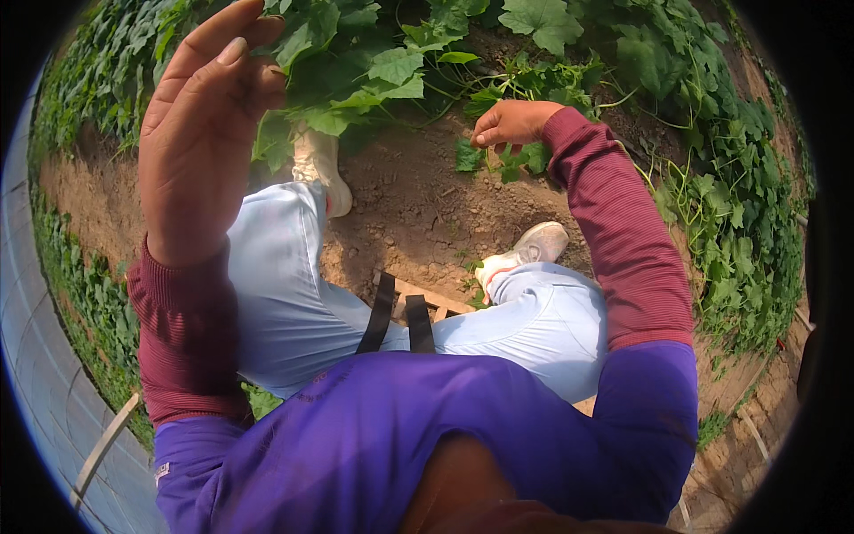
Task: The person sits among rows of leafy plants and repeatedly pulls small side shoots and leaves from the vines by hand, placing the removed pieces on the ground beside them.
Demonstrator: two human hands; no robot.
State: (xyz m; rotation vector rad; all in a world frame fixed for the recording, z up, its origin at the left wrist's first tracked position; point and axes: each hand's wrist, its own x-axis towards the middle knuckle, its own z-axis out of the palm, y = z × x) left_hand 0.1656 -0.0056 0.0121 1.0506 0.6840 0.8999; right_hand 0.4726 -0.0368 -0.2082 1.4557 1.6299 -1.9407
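Note:
My left hand (207,133) is raised close to the camera at the upper left, its fingers partly bent and nothing visible in them. Behind its fingertips are broad green vine leaves (397,65). Farther right, my right hand (517,125) hangs low with bent fingers, just above a small leafy shoot (527,160) over the soil. Whether its fingertips pinch the shoot's stem cannot be made out. Leafy vines with pale curling stems (514,80) spread just beyond this hand.
Brown soil (427,193) lies between my two shoes (544,241). Beneath my legs is a wooden slatted piece (434,294) with black straps (419,324) nearby. Dense vine rows (740,200) stand on both sides. Bluish sheeting (40,374) and a pale curved pole (103,447) are at the left.

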